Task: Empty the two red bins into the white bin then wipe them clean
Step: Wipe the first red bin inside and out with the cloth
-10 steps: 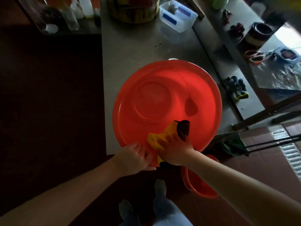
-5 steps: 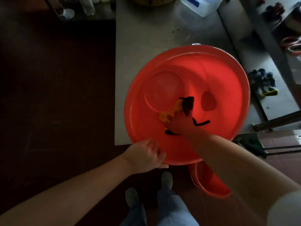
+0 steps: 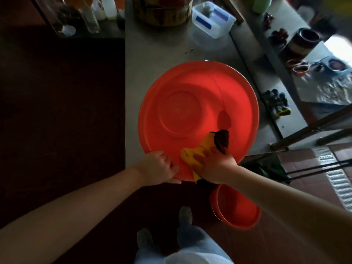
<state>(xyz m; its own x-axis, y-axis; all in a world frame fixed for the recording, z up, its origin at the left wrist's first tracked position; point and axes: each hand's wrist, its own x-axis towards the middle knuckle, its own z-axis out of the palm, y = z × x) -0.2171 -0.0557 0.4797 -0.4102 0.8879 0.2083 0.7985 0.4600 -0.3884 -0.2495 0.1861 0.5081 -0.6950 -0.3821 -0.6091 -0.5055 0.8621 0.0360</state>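
Observation:
A big round red bin (image 3: 181, 96) sits on the grey metal table (image 3: 162, 46), overhanging its near edge. My left hand (image 3: 159, 166) grips the bin's near rim. My right hand (image 3: 217, 164) presses a yellow and dark cloth (image 3: 202, 147) against the inside wall of the bin, close to the near rim. A second, smaller red bin (image 3: 238, 210) stands on the floor under my right forearm. No white bin shows in this view.
At the table's far end stand a clear plastic box (image 3: 213, 20) and a round wooden tub (image 3: 162, 12). A lower shelf to the right holds gloves (image 3: 276, 101), bowls and foil. Dark floor lies to the left. My feet (image 3: 163, 231) are below.
My right hand drew the cloth back from the bin's middle to its near rim, beside my left hand. My left hand kept its hold on the rim.

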